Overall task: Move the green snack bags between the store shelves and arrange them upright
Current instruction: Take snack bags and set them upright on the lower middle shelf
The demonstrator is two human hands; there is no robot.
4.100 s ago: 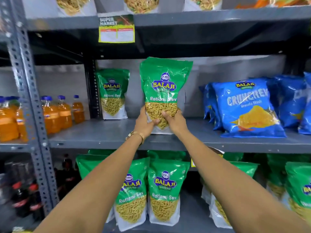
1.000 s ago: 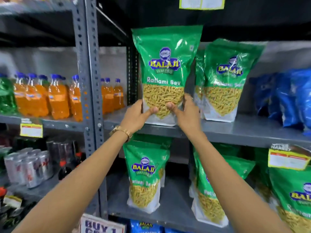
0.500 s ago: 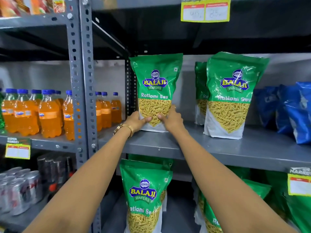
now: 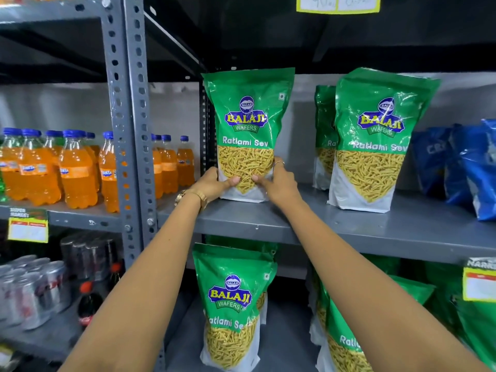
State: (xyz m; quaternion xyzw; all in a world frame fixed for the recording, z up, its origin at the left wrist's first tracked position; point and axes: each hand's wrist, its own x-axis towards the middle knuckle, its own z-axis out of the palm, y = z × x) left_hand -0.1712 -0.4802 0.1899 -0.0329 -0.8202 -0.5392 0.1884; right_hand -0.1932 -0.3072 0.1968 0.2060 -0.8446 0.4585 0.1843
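Forearms: both reach up from about 6 o'clock toward the middle shelf [image 4: 349,229].
Left grip: the left hand [image 4: 214,185] is clamped on the lower left edge of the held green bag [image 4: 248,122], thumb across its clear window.
Right grip: the right hand [image 4: 279,181] is clamped on the lower right edge, thumb in front, fingers behind.
Held bag's place: upright, its base on the middle shelf near frame centre, beside the rear post at 9 o'clock.
Handling: likely light, with a soft, slick, crinkly film and brittle contents. Hold low at the gusset sides, squeeze gently, and let the flat base take the weight.
Neighbours: the second green bag [image 4: 375,140] stands upright at 3 o'clock, well apart, with blue bags [image 4: 467,167] beyond.
Lower shelf: more green bags [image 4: 230,304] at 6 o'clock.
Far left: orange bottles [image 4: 75,167] at 9 o'clock.
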